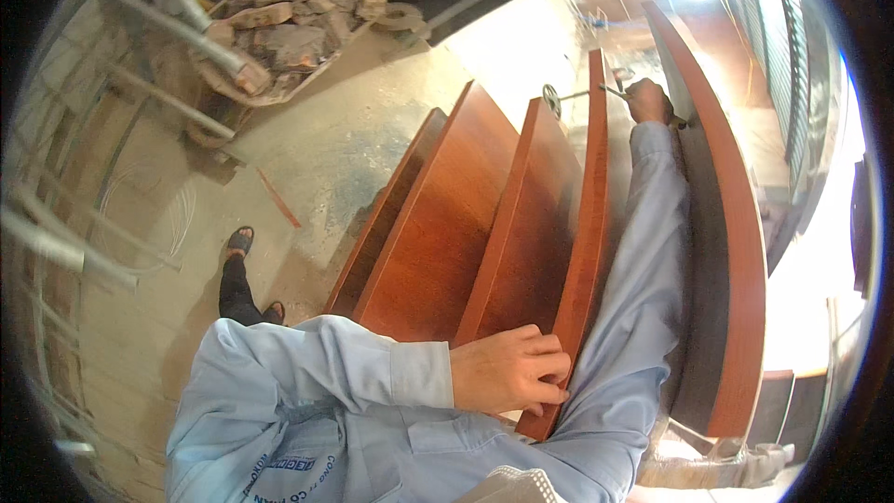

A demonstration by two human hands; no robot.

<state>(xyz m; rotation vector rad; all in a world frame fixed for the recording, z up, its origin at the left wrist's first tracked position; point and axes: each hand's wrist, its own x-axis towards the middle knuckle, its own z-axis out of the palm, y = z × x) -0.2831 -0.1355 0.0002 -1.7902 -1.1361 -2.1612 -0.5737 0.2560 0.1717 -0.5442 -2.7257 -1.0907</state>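
Several reddish-brown wooden boards stand on edge side by side in front of me, like the shelves of a cabinet. My left hand (pixel 512 368) is closed over the near end of a narrow board (pixel 585 224), its fingers curled on the edge. My right arm reaches far between that board and a long outer panel (pixel 731 251) with a grey inner face. At the far end, my right hand (pixel 647 101) is closed around a thin rod-like tool (pixel 612 92), whose tip points at the narrow board. Its exact kind is too small to make out.
At the far left, a wheelbarrow-like container (pixel 279 98) holds broken rubble (pixel 303 14). Pale metal bars (pixel 140 98) line the left side. A sandalled foot (pixel 240 240) rests on the dusty concrete floor (pixel 307 149). A round metal ring (pixel 551 101) shows beyond the boards.
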